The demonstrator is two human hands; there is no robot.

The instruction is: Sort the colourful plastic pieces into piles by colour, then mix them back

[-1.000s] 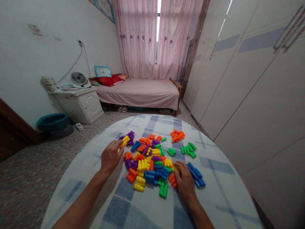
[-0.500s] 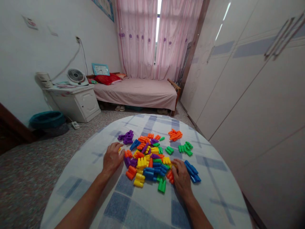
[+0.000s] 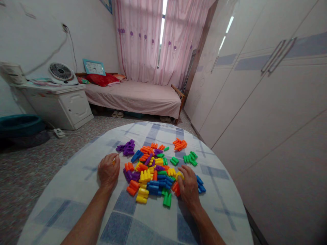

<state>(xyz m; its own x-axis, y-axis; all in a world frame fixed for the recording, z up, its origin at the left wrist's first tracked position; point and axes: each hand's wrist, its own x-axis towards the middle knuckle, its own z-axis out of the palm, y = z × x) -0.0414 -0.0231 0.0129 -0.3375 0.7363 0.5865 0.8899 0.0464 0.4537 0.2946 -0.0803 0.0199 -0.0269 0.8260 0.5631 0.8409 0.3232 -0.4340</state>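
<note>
My left hand [image 3: 108, 170] is closed at the left of the pile, with a bit of a yellow plastic building piece [image 3: 113, 163] showing between thumb and fingers. At the pile's right edge, my right hand [image 3: 189, 183] has its thumb and fingers around another yellow building piece [image 3: 180, 175], partly hidden. The mixed pile between them holds blue pieces [image 3: 154, 188], orange pieces [image 3: 133, 188], yellow pieces [image 3: 142, 195] and a green piece [image 3: 167, 199], all with rounded tubes joined side by side. Blue pieces [image 3: 201, 185] lie just right of my right hand.
Apart from the pile lie a purple group [image 3: 126, 148], an orange group [image 3: 180, 144] and a green group [image 3: 191, 158]. A checked cloth covers the round table [image 3: 143, 224]. Beyond stand a bed [image 3: 138, 95], a white cabinet [image 3: 74, 107] and a wardrobe [image 3: 250, 102].
My left hand has drawn away from the pile to the left with the yellow piece. My right hand stays at the pile's right edge. The whole view has shifted slightly.
</note>
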